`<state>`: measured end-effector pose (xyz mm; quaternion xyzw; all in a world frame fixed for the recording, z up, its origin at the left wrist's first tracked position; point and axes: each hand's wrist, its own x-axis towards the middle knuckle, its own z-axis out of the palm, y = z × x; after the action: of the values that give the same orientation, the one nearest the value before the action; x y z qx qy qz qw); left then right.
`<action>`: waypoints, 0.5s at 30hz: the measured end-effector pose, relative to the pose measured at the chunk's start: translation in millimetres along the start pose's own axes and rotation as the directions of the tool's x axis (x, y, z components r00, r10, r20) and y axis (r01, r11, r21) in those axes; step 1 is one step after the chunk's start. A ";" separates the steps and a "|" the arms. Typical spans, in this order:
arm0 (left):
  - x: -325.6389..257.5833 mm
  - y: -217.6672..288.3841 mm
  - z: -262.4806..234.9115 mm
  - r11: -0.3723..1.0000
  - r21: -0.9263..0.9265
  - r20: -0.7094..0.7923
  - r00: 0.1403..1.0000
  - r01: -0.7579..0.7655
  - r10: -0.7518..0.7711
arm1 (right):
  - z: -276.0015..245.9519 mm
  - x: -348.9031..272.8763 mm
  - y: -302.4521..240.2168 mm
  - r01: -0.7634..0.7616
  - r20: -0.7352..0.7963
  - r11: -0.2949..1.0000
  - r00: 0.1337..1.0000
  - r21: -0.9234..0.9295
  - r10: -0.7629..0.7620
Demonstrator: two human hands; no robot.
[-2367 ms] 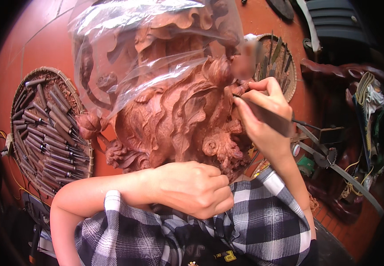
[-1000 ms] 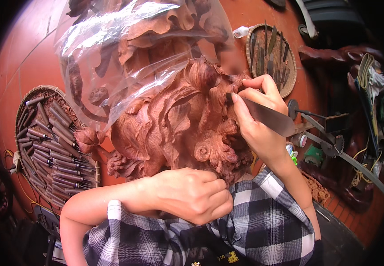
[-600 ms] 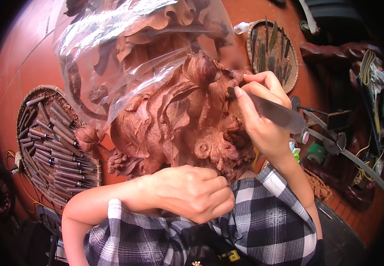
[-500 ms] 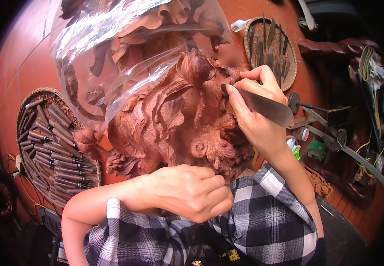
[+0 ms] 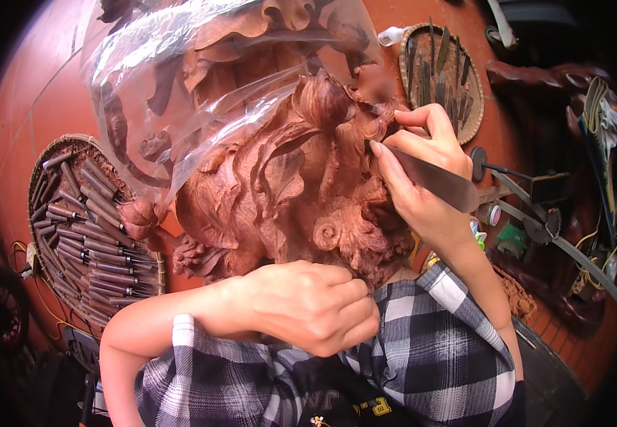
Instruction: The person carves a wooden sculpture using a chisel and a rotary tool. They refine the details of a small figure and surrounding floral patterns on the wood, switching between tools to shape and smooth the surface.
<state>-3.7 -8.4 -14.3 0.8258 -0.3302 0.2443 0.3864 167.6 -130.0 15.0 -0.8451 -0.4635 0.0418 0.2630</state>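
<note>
Gripping a blade (image 5: 436, 185), the right hand (image 5: 426, 208) rests at the carving's (image 5: 276, 178) right edge, seemingly shaped yet unfinished; left hand (image 5: 314, 306) closed.

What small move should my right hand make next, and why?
Perhaps a short, light stroke with the flat dark metal blade: your right hand holds it with its narrow tip at the reddish-brown carved wooden sculpture, though contact is hard to see.

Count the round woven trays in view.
2: the left tray, holding wooden-handled tools; the upper-right tray, beyond the right hand, holding dark flat tools. Others may be hidden.
</note>
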 end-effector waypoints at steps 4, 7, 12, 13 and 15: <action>-1.3 -0.4 1.3 1.000 0.018 -0.011 1.000 -0.001 0.001 | -5.5 3.7 0.5 -0.157 0.051 0.979 0.987 0.127 0.151; -1.1 -1.0 0.2 0.999 0.042 -0.004 1.000 -0.007 0.008 | -6.5 0.5 -2.4 -0.052 0.092 0.997 0.995 0.063 0.046; -2.2 -1.1 1.7 0.999 0.033 -0.028 1.000 -0.006 0.006 | -7.9 5.9 -4.3 -0.119 0.101 0.989 0.989 0.093 0.109; -2.3 -0.7 3.1 1.000 0.021 -0.027 1.000 -0.003 0.004 | -7.5 4.7 -2.8 -0.107 0.081 0.990 0.992 0.091 0.100; -2.6 -0.8 3.8 1.000 0.015 -0.025 1.000 -0.006 0.006 | -4.8 2.2 0.5 -0.085 0.042 0.993 0.996 0.086 0.081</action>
<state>-4.2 -10.2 -18.6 0.8246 -0.3258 0.2584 0.3836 170.8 -130.4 19.2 -0.8504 -0.4306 0.0891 0.2889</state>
